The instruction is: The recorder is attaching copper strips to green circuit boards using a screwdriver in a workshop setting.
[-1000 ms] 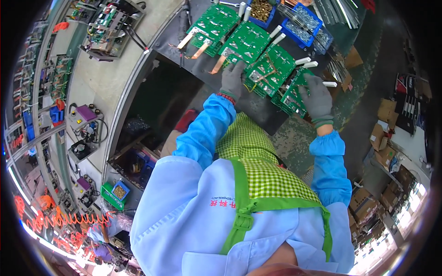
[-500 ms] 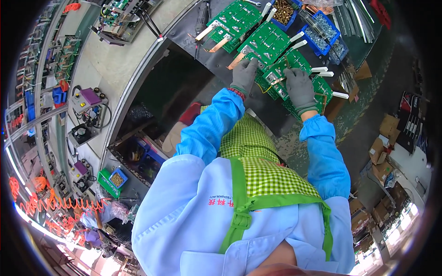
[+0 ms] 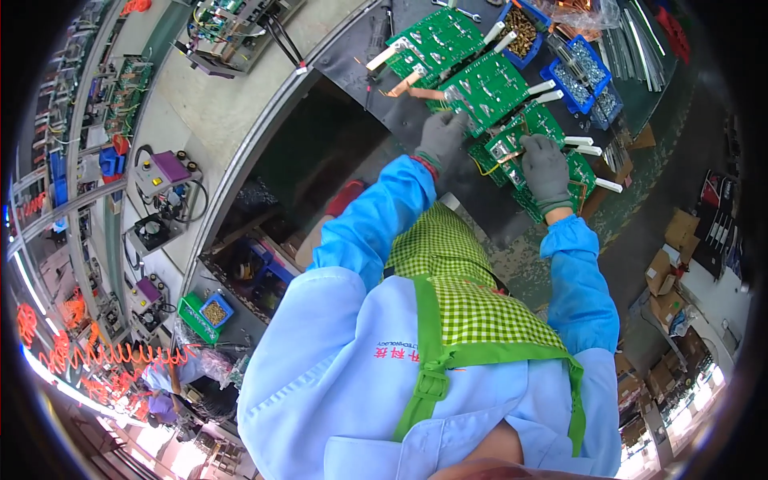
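Looking down from the head camera, both gloved hands were on a row of green circuit boards laid across a dark workbench (image 3: 384, 120). The left hand (image 3: 442, 138), in a grey glove, rested palm-down on the bench, touching the near edge of the second circuit board (image 3: 490, 90); its fingers were loosely spread, and whether they pinched anything could not be told. The right hand (image 3: 546, 166), also grey-gloved, lay on the third circuit board (image 3: 534, 126), fingers curled over the board's top; its grasp could not be made out either. A first circuit board (image 3: 436, 40) lay farther off, and a fourth circuit board (image 3: 578, 174) sat partly under the right wrist. White tabs stuck out from the boards' far edges. Blue bins (image 3: 588, 76) of small metal parts stood just beyond the boards. Blue sleeves and a green checked apron (image 3: 472, 296) filled the lower picture.
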Available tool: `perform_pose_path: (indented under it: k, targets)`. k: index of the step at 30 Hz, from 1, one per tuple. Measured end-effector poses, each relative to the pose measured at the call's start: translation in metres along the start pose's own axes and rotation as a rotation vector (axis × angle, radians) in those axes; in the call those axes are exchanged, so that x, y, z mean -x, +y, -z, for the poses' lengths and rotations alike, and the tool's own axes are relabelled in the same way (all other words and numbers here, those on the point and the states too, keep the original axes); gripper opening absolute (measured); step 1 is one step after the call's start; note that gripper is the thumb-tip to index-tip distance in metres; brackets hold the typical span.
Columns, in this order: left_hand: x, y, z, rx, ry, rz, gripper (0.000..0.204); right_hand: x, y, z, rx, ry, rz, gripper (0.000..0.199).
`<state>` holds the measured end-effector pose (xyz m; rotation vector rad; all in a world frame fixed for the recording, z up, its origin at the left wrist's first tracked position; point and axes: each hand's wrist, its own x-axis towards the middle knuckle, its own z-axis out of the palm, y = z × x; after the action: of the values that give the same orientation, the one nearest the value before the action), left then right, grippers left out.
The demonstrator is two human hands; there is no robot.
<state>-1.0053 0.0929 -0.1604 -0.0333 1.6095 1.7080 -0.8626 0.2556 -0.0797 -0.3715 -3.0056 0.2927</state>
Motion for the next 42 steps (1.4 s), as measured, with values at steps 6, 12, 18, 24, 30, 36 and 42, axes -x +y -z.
perform_pose_path:
  k: [6, 12, 18, 24, 30, 36, 42]
  targets:
    - [0.016, 0.017, 0.003, -0.053, -0.067, 0.038, 0.030, 0.006, -0.001, -0.004, 0.018, 0.013, -0.012, 0.025]
    - [0.022, 0.000, 0.032, 0.081, -0.204, 0.232, 0.031, 0.009, -0.001, 0.002, -0.022, 0.074, -0.030, 0.020]
    - [0.034, -0.006, 0.032, 0.601, -0.238, 0.452, 0.034, 0.004, -0.003, 0.013, -0.045, 0.152, -0.005, 0.018]
    - [0.029, 0.016, 0.050, 0.555, -0.364, 0.456, 0.030, -0.002, -0.036, 0.024, -0.165, 0.318, 0.070, 0.025]
    - [0.022, -0.004, 0.031, 0.527, -0.331, 0.369, 0.023, 0.014, -0.045, 0.023, -0.668, 0.181, -0.182, 0.016]
    - [0.028, 0.002, 0.031, 0.412, -0.315, 0.456, 0.018, 0.024, -0.062, 0.007, -0.904, 0.145, -0.458, 0.020]
    - [0.022, -0.006, 0.022, 0.632, -0.284, 0.470, 0.018, 0.023, -0.069, 0.033, -1.499, 0.021, -0.577, 0.029]
